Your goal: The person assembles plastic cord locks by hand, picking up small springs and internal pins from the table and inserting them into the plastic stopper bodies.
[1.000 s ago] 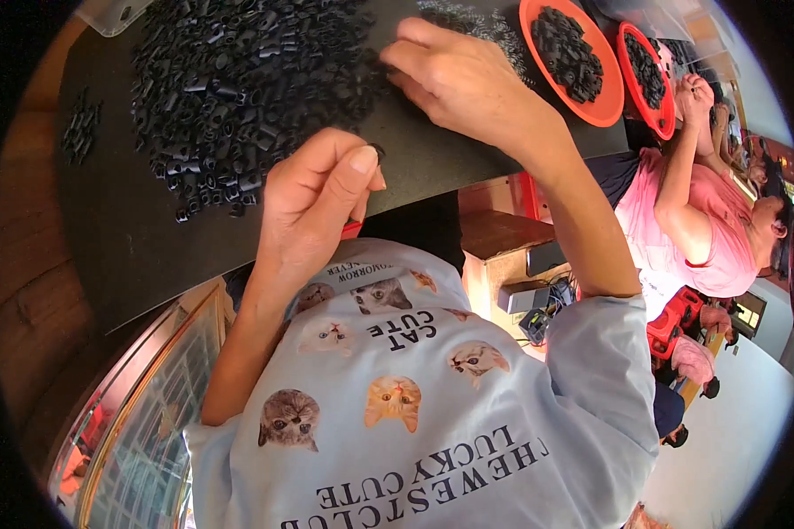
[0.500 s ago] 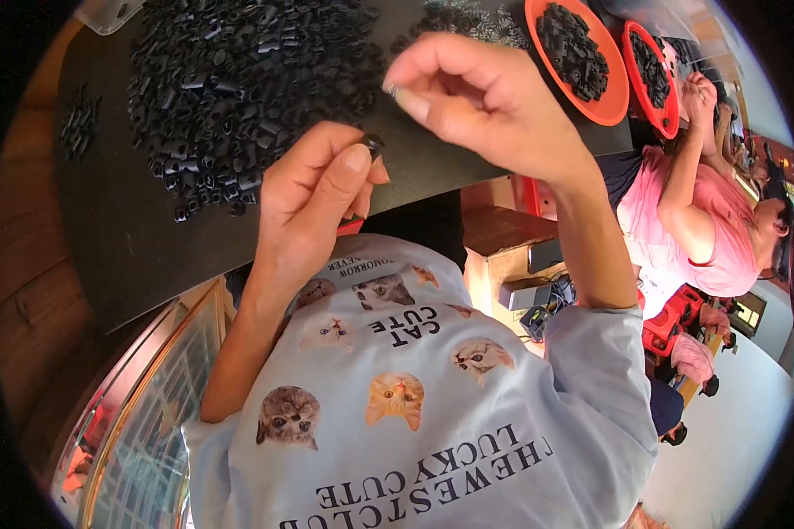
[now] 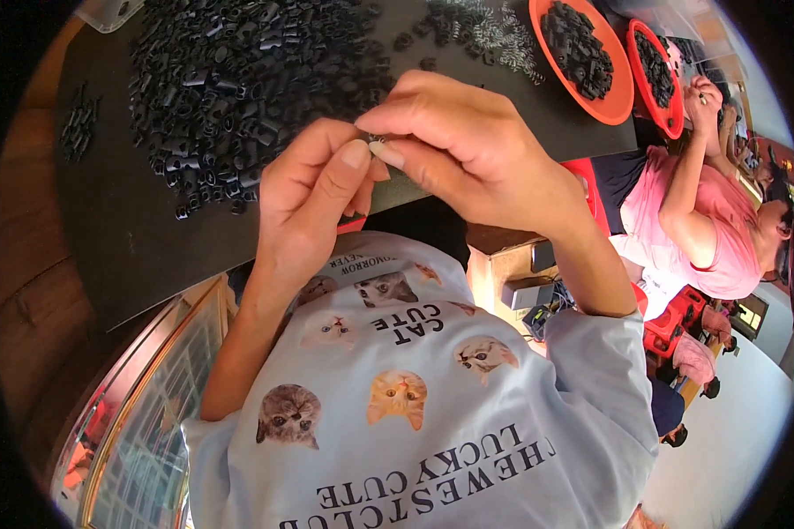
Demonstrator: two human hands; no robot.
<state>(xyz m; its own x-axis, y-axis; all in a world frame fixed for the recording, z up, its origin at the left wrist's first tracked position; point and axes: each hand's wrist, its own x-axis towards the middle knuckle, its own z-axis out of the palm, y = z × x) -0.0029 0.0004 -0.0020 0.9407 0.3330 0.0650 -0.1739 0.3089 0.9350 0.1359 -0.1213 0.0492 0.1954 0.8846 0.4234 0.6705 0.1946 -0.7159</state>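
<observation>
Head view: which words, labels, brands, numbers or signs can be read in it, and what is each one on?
Light-blue shirt, lower front: large dark lettering, upside down; legible, but I don't copy printed words.
Its middle, among cat pictures: smaller dark lettering, likewise.
Nearest the table: small lettering, likewise.
Black parts, orange bowl: none that I can make out.

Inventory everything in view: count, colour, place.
Parts pile: one, black, upper left
Loose pieces: several, black, far left
Springs: many, silvery, top centre
Bowls: two, reddish orange, upper right
Table: one, dark, across top
Container: one, clear, top left
Glazed frame: one, golden, lower left
Nearest coworker: one, pink top, right
Farther people: several, unclear colours, right
Shirt: one, pale blue, centre
Held piece: one, dark, between the fingertips
Left hand: one, bare, pinching the piece
Right hand: one, bare, fingertips at the piece
</observation>
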